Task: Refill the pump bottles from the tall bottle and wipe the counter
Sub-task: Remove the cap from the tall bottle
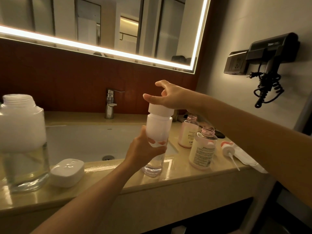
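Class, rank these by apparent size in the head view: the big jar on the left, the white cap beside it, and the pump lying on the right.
Largest: the jar, though nearness to the camera inflates it.
Then: the white cap.
Smallest: the pump.

Your left hand point(145, 149) hides part of the tall bottle point(157, 127). The picture edge cuts the big jar point(22, 132). Print on the pump bottle point(202, 149) is unreadable.

The tall cylindrical bottle point(156, 130) is frosted white above and clear below, with a white round cap point(160, 109). On the right, the near small plastic bottle point(201, 149) and the far small plastic bottle point(188, 134) have pink necks, cream bodies and dark lettering. The glossy stone surface point(177, 179) is beige, the oval basin point(84, 141) white, the wall panel point(67, 78) reddish-brown.
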Demonstrator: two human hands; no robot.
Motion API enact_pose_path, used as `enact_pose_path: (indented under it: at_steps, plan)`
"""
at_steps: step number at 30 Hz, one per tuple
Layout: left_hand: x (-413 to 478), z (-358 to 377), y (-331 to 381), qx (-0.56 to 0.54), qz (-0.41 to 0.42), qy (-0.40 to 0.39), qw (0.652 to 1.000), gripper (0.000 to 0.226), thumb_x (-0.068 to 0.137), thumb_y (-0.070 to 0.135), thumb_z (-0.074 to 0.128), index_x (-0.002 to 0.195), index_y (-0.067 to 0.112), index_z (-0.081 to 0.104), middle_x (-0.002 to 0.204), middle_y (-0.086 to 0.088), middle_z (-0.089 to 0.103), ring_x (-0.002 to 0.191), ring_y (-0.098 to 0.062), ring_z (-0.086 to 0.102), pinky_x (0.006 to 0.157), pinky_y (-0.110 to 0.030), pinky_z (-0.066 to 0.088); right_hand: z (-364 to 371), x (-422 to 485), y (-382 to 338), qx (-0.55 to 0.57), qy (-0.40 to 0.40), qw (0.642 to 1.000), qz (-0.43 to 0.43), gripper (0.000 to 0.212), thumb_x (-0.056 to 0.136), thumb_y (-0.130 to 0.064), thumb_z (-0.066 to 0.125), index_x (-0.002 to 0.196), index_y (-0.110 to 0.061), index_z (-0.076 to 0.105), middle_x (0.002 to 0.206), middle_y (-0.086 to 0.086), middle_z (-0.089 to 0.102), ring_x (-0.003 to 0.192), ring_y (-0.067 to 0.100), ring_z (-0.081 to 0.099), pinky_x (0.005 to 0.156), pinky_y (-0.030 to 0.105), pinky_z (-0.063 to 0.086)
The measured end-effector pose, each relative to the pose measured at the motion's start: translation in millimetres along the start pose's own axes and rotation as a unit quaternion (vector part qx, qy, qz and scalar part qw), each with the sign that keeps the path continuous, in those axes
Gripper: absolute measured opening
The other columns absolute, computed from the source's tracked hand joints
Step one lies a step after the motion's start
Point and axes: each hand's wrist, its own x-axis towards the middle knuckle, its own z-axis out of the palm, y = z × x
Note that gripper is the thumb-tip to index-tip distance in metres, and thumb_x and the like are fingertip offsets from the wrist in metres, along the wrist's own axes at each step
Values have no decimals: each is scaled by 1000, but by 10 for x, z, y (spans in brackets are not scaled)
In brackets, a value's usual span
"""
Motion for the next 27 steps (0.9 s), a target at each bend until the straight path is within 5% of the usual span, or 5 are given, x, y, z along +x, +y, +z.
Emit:
enact_pose_path:
  at_steps: [4,10,15,19,27]
  plan:
    - [5,8,-19,2,-2,3,1000,77,67,33,79,127,16,35,107,0,55,94,-18,58,80,-41,54,57,-10,47,-108,61,992,-9,86,79,-64,49,143,-14,21,139,8,42,121,26,46,88,33,43]
    - [5,14,-18,3,2,6,1000,77,66,33,79,128,15,35,108,1,54,94,-17,57,80,-39,54,52,33,59,55,7,998,-5,55,87,-34,58,133,-19,31,125,6,48,103,19,49,64,19,43]
    - [-1,18,-7,1,3,7,1000,77,67,32,79,128,15,35,110,0,54,96,-18,56,81,-38,54,51,-5,44,-29,10,999,-33,75,84,-61,45,143,-23,20,148,7,29,131,27,36,98,40,40]
    - [2,13,-18,2,2,8,1000,77,66,33,80,127,16,36,106,2,54,93,-17,57,80,-40,55,75,-2,69,-141,60,988,-10,84,78,-72,38,143,-19,24,148,11,25,130,31,37,98,43,41]
    - [-9,8,-5,3,4,10,1000,76,67,33,79,127,16,35,103,6,51,93,-16,56,79,-37,54,87,31,83,31,0,999,-31,53,90,-30,54,137,-22,31,138,8,38,108,20,44,80,27,42]
